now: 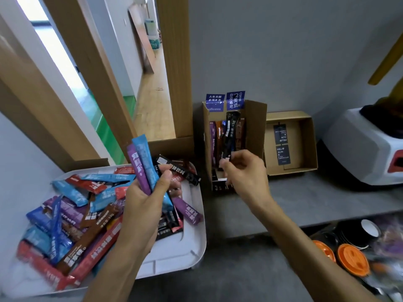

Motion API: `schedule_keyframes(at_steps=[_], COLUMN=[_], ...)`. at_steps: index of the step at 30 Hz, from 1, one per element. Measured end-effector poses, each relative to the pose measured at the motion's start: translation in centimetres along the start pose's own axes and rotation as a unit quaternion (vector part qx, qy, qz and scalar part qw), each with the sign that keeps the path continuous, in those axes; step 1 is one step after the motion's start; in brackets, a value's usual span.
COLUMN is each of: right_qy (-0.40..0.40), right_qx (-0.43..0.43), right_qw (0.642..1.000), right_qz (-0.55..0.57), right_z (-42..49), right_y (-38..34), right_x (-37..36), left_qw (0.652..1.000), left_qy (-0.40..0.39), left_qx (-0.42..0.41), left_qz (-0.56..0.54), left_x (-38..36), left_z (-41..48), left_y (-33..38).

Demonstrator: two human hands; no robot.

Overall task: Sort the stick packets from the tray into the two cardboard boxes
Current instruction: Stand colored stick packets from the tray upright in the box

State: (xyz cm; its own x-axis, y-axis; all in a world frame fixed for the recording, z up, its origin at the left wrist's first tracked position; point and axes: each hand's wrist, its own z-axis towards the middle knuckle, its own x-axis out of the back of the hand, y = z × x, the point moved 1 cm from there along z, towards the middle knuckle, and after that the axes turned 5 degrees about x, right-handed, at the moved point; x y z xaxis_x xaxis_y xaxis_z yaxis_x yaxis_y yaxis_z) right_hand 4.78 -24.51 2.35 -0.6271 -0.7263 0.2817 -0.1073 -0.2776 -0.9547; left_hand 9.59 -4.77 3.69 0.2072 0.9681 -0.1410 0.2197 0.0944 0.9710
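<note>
A white tray [192, 253] at the lower left holds several stick packets in blue, red, purple, brown and black. Above it my left hand [144, 205] grips a bunch of packets [145, 164], with a light blue and a purple one sticking up and a black one lying across. My right hand [242, 171] pinches the lower end of a black stick packet [229, 136] that stands inside the tall cardboard box [254, 131], among several purple, orange and brown packets. A second, flat cardboard box [309, 136] lies to its right and holds dark cards.
A white appliance with a red part [366, 149] stands at the far right of the grey counter [305, 203]. Below the counter's edge at the lower right are orange lids [352, 260] and dark cups. A doorway and wooden frame rise behind the tray.
</note>
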Motion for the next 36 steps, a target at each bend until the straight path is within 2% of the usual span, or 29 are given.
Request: schedule_keyframes(at_steps=[4, 8, 12, 18, 26, 28, 31, 32, 36], right_qy=[-0.035, -0.081, -0.039, -0.051, -0.031, -0.070, -0.217, -0.243, -0.278], right_qx=[-0.010, -0.002, 0.038, 0.048, 0.054, 0.079, 0.079, 0.062, 0.022], right_qw=[0.993, 0.980, 0.984, 0.981, 0.991, 0.992, 0.972, 0.967, 0.958], right_qz=[-0.116, -0.182, -0.170, -0.183, -0.121, -0.074, -0.048, -0.033, 0.062], right_z=[5.6, 6.7, 6.7, 6.9, 3.0, 0.8, -3.2, -3.9, -4.5], right_y=[2.5, 4.7, 5.0, 4.5, 2.0, 0.0, -1.3, -1.3, -0.7], right_x=[-1.6, -3.5, -3.7, -3.9, -0.7, -0.2, -0.4, -0.5, -0.6], left_qw=[1.000, 0.999, 0.999, 0.999, 0.998, 0.999, 0.999, 0.999, 0.997], left_qy=[0.013, 0.033, 0.038, 0.039, 0.042, 0.037, -0.006, -0.015, 0.006], left_qx=[0.014, 0.019, 0.011, 0.008, -0.012, -0.011, 0.015, 0.016, 0.006], left_qz=[0.012, 0.011, -0.010, -0.004, 0.036, 0.028, -0.027, -0.048, -0.071], left_x=[-0.1, -0.1, -0.1, -0.3, -1.1, -1.7, -2.9, -3.3, -4.0], left_z=[-0.5, -0.8, -0.9, -0.8, -0.6, -0.6, -0.6, -0.6, -0.6], left_y=[0.0, -0.4, -0.1, -0.1, -0.4, -0.4, -0.1, 0.0, 0.0])
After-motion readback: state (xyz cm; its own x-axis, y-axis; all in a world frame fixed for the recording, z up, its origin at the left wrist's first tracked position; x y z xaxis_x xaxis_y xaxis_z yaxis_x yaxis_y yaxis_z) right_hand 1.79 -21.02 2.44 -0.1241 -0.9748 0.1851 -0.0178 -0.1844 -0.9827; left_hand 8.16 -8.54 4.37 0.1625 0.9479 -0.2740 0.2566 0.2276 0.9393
